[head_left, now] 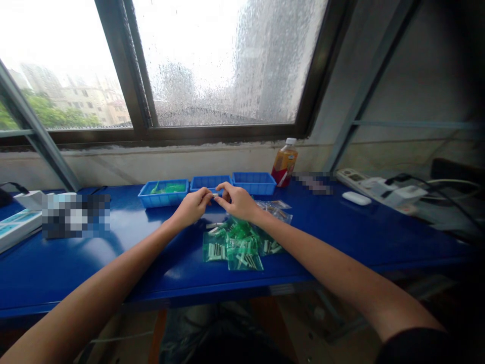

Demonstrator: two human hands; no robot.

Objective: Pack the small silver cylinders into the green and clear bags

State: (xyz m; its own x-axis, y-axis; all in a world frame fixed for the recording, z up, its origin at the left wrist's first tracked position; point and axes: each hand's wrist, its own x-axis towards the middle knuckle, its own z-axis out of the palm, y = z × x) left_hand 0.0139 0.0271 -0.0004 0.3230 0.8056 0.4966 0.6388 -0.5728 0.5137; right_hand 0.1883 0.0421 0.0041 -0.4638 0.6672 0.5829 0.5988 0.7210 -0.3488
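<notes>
My left hand (pixel 195 204) and my right hand (pixel 238 201) meet above the table, in front of the blue bins. Between their fingertips is a small whitish piece (pixel 214 195), too small to make out its kind. The fingers of both hands are closed in a pinch around it. Just below lies a pile of green-tinted zip bags (pixel 242 246) with small white and metal rod-like parts inside. A few similar loose-looking pieces (pixel 215 226) are at the pile's upper left. Clear bags (pixel 276 208) lie partly behind my right wrist.
A blue bin (pixel 163 201) at left holds green bags. Two more blue bins (pixel 210 179) (pixel 253 191) stand beside it. Behind them to the right is a drink bottle (pixel 285 163). A white case (pixel 356 198) and power strips (pixel 379 188) (pixel 18 222) lie on the blue table (pixel 151 268).
</notes>
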